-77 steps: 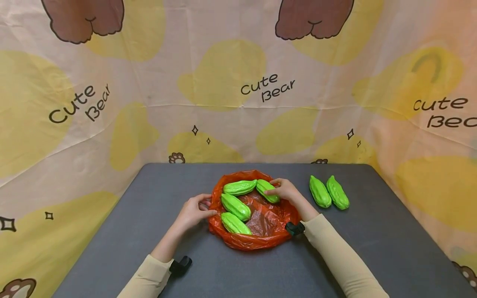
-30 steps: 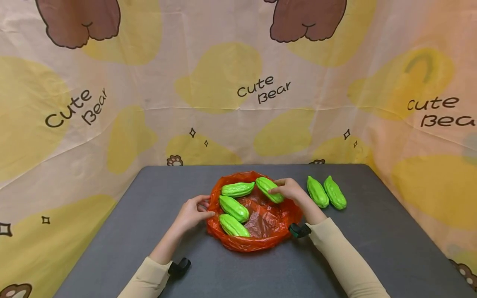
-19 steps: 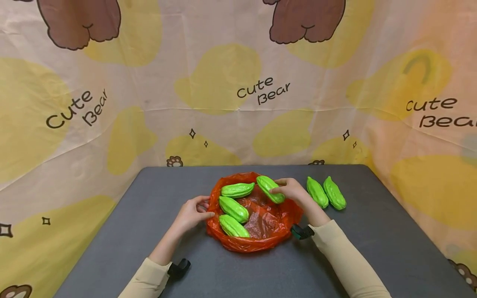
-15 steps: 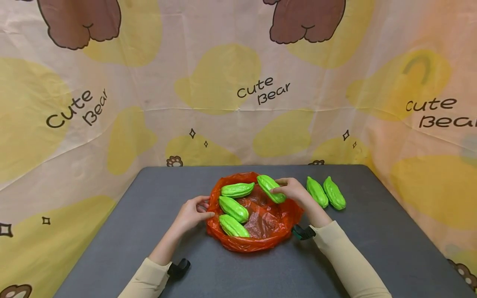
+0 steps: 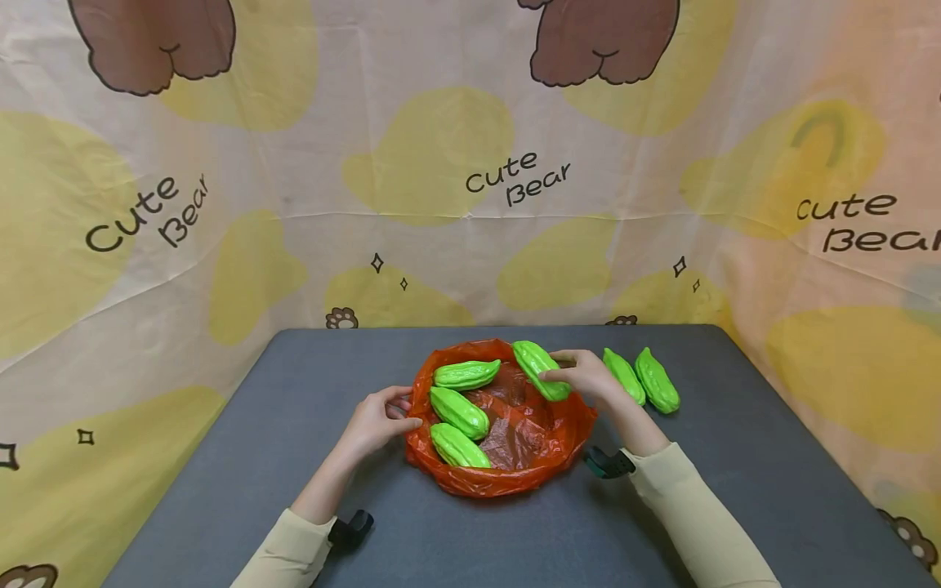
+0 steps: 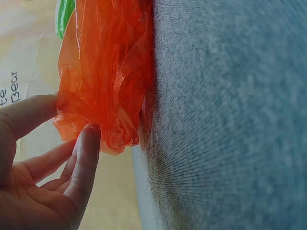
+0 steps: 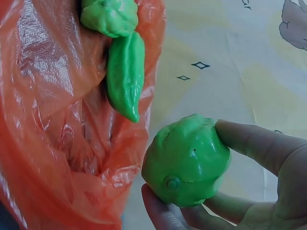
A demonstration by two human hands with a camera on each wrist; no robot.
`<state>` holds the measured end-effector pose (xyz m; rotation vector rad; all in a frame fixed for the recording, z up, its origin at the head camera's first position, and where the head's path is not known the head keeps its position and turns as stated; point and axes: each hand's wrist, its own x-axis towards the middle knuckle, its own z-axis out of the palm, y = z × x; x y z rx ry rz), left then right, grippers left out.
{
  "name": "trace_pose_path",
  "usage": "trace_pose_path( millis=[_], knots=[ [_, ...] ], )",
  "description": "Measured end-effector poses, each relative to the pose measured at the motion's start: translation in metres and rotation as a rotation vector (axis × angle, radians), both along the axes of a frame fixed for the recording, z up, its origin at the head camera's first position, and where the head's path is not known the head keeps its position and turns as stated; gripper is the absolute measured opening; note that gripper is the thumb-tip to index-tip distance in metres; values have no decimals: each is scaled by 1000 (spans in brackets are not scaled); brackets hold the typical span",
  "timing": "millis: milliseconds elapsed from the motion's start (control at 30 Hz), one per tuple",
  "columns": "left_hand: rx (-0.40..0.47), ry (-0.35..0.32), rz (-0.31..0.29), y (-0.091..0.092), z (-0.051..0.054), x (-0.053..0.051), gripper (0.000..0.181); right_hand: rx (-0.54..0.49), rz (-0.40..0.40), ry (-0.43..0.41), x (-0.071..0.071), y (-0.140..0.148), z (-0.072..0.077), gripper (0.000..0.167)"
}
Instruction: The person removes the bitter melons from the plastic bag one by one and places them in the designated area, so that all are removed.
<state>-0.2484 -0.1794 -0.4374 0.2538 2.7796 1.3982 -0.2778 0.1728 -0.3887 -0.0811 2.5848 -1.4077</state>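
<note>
Green gourd [image 5: 540, 370] is in the R hand [image 5: 588, 376], up at the far R part of the red bag [image 5: 507, 482]; can't tell if it touches the plastic. Key relation: its long axis runs diag., far end to the L, near end to the R, so it points across the bag's far R rim, w/ the grip nearer its R end. R hand is obv. the closer one; L hand [image 5: 375, 420] is well apart, over at the bag's L rim, w/ the far inner gourd [image 5: 466, 375], mid inner gourd [image 5: 459, 412] & near inner gourd [image 5: 457, 446] lying in between, all on the bag's L side. Far inner gourd's pointed tip faces the held one, gap between. Pose: R arm reaches in from near R, thumb on near side, fingers round far side, firm-looking hold; L arm from near L, thumb & finger lightly pinching bag plastic, other fingers loose. Past the R hand, two spare gourds [image 5: 657, 382] lie side by side on the bench [image 5: 441, 539], approx. parallel w/ the held one
</note>
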Motion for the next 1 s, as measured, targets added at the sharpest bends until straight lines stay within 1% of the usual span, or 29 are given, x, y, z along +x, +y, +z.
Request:
trace_pose_path(
  millis=[300, 533, 733, 1000],
  knots=[
    [-20, 15, 5, -1, 0, 0, 57, -66, 13, -12, 5, 14, 4, 65],
    [-18, 10, 0, -1, -1, -1, 56, -15, 9, 1, 7, 22, 7, 67],
    [-28, -3, -1, 0, -1, -2, 57, -43, -2, -6, 11, 30, 10, 69],
    [-28, 7, -5, 0, 0, -2, 57, -8, -34, 1, 12, 42, 12, 71]
  ],
)
